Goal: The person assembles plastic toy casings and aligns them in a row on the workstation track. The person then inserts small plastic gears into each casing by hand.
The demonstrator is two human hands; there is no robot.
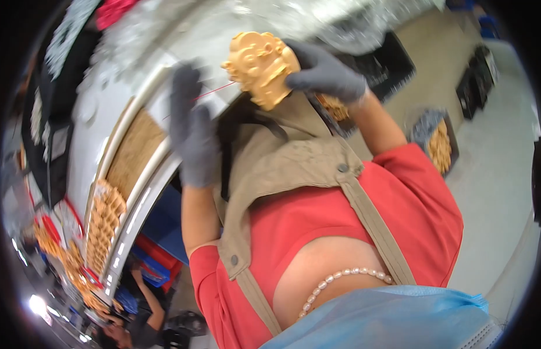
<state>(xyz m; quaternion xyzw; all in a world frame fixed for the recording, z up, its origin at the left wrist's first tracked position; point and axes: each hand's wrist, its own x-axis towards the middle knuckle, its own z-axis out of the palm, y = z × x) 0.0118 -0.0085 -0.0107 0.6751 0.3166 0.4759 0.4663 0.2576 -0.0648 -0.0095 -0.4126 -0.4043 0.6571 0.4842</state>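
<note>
My right hand (328, 71), in a grey glove, grips a golden-yellow moulded figure (262, 67) by its right edge. The piece has raised, rounded relief and is held up above the table's near edge. To its left, my grey-gloved left hand (192, 125) is upright with fingers stretched out, slightly smeared by motion, and apart from the figure. A thin red thread (218, 89) runs from beside the figure to the left hand and crosses it. Whether the fingers touch the thread, I cannot tell.
Clear plastic wrapping (352, 26) lies on the white table (206, 35). A tray of golden pieces (105, 218) stands along the left side. A black crate (392, 64) and a bin of golden pieces (439, 145) are at the right. Another person (148, 314) is at lower left.
</note>
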